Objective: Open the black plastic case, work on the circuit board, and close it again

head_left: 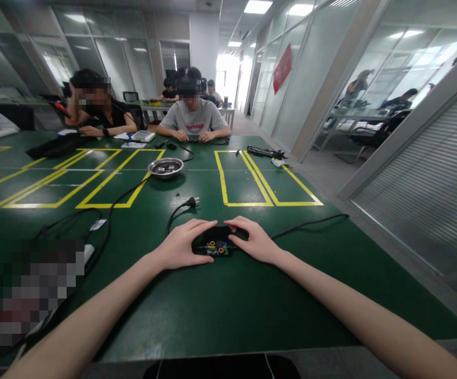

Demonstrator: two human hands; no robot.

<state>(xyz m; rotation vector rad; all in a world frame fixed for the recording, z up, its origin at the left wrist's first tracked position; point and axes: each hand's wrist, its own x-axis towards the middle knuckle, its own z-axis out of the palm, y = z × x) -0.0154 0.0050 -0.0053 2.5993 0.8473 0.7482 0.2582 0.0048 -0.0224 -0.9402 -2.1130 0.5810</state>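
A circuit board (215,249) sits between the left hand (181,245) and the right hand (255,241), thumbs and fingers curved around its ends; whether either clamps it cannot be told. Beyond the grip lies a plug (191,202).

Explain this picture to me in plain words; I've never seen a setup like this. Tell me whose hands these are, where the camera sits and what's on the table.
There is no machine here: the left hand and right hand belong to a person wearing the camera on their head, looking forward and down. Between them is an open black case with a small circuit board. The left hand curves around one end; the right hand's fingertips are at the other. How firmly either grips, I can't tell. On the green table, farther off, lie a power plug and a metal bowl with small parts inside.
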